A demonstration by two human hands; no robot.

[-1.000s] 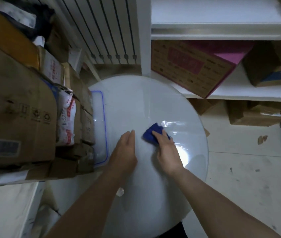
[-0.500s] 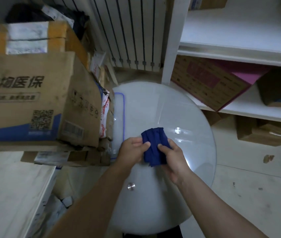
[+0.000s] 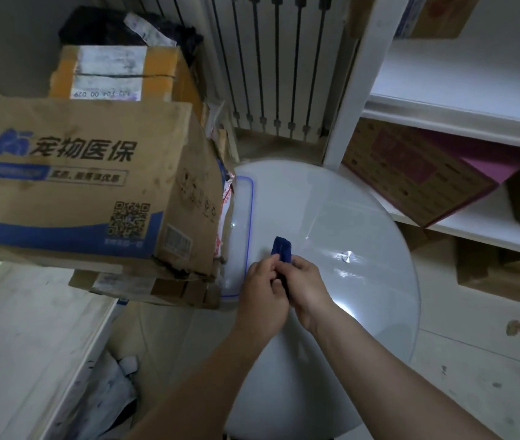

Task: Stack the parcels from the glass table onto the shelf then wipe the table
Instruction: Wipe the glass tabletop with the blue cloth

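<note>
Two hands are meeting over the left half of the round glass surface. My left hand and my right hand are curling their fingers round one dark blue cloth, pinching it between them. Its folded, soft-looking end is sticking up past my knuckles toward the far edge. I cannot tell whether the cloth is touching the glass.

The right half of the surface is lying bare and glossy, catching a bright glare around one small metal disc. Along the left edge one clear plastic lid with a thin blue rim is showing through or on the glass. Crowding that same edge are three cardboard boxes I can count. One is a large scuffed printed box with blue lettering. One is a flatter box under it, and one is a taped box behind it, carrying a black bag.

Past the right edge a white shelf is holding one pink-flapped box, tilted. Beyond the far edge a ribbed white radiator is standing, and pale speckled floor is opening at the right.
</note>
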